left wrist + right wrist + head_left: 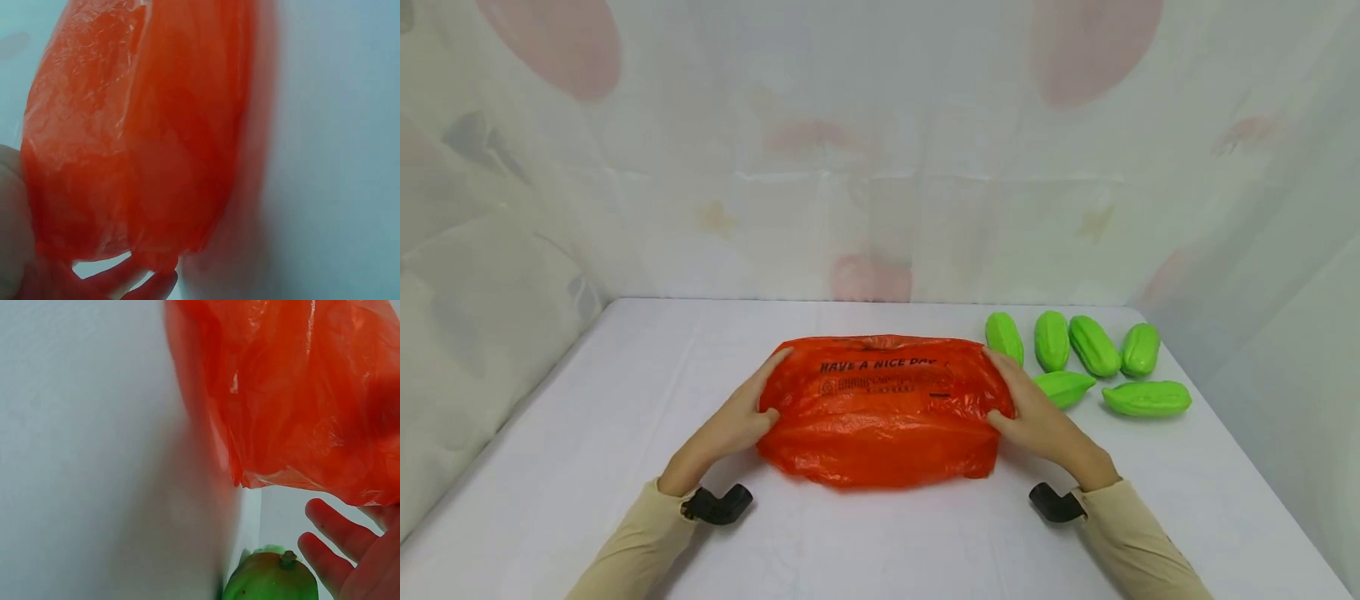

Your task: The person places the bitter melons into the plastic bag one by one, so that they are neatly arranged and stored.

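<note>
"Both hands are on the plastic, left hand (747, 418) at the left end, right hand (1032, 417) at the right!"

"And what they hold is a red bag (880, 446), set crosswise at the middle of the white table (865, 550). Thumbs on the near side, fingertips up toward the far corners."

"Big gap between those hands, the whole width of the bag! How's the left hold?"

"Its fingers curl at the bag's end, tinted red in the left wrist view. Over on the right, two fingers reach out just beside the plastic, clear of it, while the head view has thumb and fingertips gripping that end."

"Is the bag resting on the table?"

"Cannot tell; its near edge is blurred. Black print reads HAVE A NICE DAY across the far part."

"Look far right: green fruits (1052, 342), ridged ones, six of them!"

"Four in the far row, two nearer. One of those, the pointed fruit (1066, 388), is partly hidden by the right hand."

"Beige sleeves (632, 537) on both arms, and a black angled piece (722, 507) at each wrist."
</note>
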Demonstrator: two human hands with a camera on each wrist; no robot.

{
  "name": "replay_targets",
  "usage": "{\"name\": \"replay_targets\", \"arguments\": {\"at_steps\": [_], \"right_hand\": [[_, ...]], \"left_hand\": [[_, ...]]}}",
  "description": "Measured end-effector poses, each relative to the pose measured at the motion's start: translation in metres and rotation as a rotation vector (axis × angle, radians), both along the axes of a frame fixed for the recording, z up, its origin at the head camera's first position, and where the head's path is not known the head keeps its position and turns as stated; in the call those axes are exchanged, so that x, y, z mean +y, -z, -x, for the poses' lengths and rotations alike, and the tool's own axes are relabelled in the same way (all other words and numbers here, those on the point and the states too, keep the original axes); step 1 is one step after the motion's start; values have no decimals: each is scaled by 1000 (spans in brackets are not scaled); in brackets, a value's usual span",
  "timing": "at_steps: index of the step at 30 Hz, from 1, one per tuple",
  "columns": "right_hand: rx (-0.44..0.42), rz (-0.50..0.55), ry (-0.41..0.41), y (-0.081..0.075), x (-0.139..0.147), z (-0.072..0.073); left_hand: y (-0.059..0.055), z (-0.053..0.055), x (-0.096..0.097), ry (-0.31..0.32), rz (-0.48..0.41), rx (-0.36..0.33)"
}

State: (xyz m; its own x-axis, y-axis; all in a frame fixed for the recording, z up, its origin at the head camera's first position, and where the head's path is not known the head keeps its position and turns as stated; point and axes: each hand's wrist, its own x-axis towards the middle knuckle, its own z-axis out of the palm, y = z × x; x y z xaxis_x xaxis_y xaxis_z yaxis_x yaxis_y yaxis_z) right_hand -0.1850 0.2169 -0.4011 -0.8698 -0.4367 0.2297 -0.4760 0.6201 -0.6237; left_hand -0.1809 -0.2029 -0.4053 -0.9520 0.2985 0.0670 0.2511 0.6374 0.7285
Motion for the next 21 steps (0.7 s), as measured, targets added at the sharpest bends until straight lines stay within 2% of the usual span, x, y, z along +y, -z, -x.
{"name": "replay_targets", "arguments": {"at_steps": [5, 9, 21], "right_hand": [[-24, -21, 28, -4, 4, -1], [-3, -34, 39, -4, 6, 1], [34, -30, 22, 1, 3, 2]], "left_hand": [[-2, 1, -5, 11, -2, 24], [-3, 2, -7, 6, -3, 30], [3, 6, -7, 47, -189, 108]]}}
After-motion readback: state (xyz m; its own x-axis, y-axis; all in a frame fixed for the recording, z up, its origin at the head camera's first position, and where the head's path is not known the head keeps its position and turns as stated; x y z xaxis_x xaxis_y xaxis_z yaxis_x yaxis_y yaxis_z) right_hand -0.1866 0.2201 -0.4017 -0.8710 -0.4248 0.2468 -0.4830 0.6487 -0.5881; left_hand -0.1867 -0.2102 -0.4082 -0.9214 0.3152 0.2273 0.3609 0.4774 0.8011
